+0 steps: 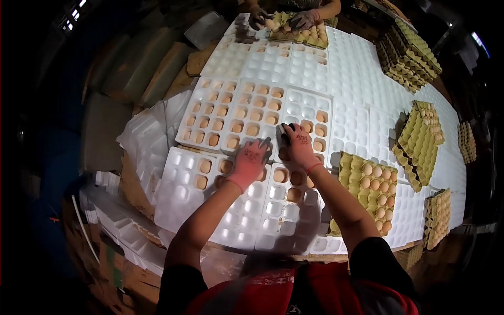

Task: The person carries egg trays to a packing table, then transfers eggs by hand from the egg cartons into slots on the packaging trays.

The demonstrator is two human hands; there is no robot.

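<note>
Out over the white foam trays (302, 100), your left hand (251, 160) is resting palm down with its gloved fingers pointing forward, and your right hand (299, 144) is curling its fingers down close beside it, not touching. Honestly can't tell if either one is gripping an egg, since the gloves are hiding whatever's underneath.

Eggs are sitting in foam pockets all around you: one egg (253, 129) is lying just past your left fingertips, and another egg (319, 144) is showing right of your right hand. Loads more are filling part of the yellow pulp tray (350, 181), and that's the key layout thing imo. It's lying off to your right and a bit nearer your body, just beyond your right forearm (340, 202), so your right hand is the closer one. Its long side is running roughly away from you, with the tray's eggs (385, 187) crowding the right side and bare cells facing your arm. Across from you, another person's gloved hand (304, 20) is resting over a second pulp tray (294, 39).
</note>
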